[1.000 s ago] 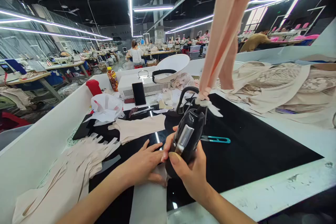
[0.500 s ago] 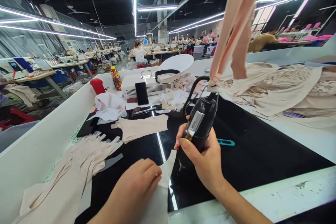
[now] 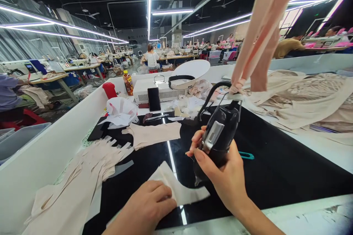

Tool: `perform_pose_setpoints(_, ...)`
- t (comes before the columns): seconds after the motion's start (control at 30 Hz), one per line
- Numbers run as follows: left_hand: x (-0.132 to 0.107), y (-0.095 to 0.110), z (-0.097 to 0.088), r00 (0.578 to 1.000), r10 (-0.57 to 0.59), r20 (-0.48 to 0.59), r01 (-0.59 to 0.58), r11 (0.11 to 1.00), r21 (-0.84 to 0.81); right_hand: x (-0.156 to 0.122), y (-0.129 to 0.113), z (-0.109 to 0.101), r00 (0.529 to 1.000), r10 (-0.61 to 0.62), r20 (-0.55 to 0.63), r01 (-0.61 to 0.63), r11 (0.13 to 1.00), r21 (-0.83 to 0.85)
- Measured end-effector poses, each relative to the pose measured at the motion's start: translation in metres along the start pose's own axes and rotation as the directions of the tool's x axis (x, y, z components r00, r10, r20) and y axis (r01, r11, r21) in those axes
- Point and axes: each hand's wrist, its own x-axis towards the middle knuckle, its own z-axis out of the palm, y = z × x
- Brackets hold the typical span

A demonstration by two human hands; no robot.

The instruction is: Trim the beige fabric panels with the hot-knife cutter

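Note:
My right hand (image 3: 220, 169) is wrapped round a black hand-held tool (image 3: 220, 132) with a metal plate on its side. A black cable loops off its top, and twisted pink fabric strips (image 3: 256, 44) run up from it. Its lower end is just above the black tabletop, to the right of a cream fabric piece (image 3: 187, 191) with a curved edge. My left hand (image 3: 154, 202) presses on that piece, its fingers curled and closed over the near part. What lies beneath the palm is hidden. Another cream cut piece (image 3: 154, 134) lies flat further away.
At left lies a pile of cream pieces (image 3: 71, 187). A teal slim tool (image 3: 246, 155) rests right of the black tool. Behind stand a phone (image 3: 153, 99), a white box (image 3: 143, 90) and a bottle (image 3: 128, 82). More beige fabric (image 3: 309, 99) is heaped at right.
The cream piece has turned, its curved edge now spreading right across the black surface, away from the tool. My left hand's fingers have shifted on it. The view has swung slightly left.

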Motion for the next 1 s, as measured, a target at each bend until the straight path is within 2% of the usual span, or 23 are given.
perform_pose_setpoints(0.1,-0.001,-0.004,-0.014,0.998,0.021,0.066,-0.014,0.995,-0.097,-0.006,0.002,0.001,1.000,-0.015,0.019,0.014,0.999,0.036)
perform_pose_setpoints(0.2,0.000,-0.007,-0.017,0.998,-0.011,0.058,0.019,0.990,-0.141,-0.011,0.005,0.000,1.000,0.004,0.014,-0.005,0.998,0.062)
perform_pose_setpoints(0.4,0.016,-0.012,-0.010,0.990,-0.138,-0.016,0.136,0.986,-0.093,-0.017,0.008,-0.004,0.995,-0.010,0.097,0.000,0.994,0.109)
perform_pose_setpoints(0.63,0.040,-0.031,0.004,0.998,-0.054,0.042,0.053,0.998,0.022,-0.034,0.001,0.005,0.993,0.106,-0.046,-0.097,0.980,0.175)
perform_pose_setpoints(0.73,0.040,-0.033,0.007,0.998,-0.051,0.037,0.050,0.998,0.047,-0.037,0.002,0.001,0.989,0.138,-0.060,-0.124,0.972,0.199)
perform_pose_setpoints(0.9,0.030,-0.033,0.007,0.997,-0.076,0.025,0.076,0.997,-0.009,-0.031,0.007,-0.008,0.998,0.065,0.012,-0.066,0.978,0.199)
perform_pose_setpoints(1.0,0.027,-0.033,0.008,0.999,-0.051,0.007,0.051,0.999,0.003,-0.020,0.012,-0.006,0.999,0.053,-0.014,-0.049,0.978,0.203)
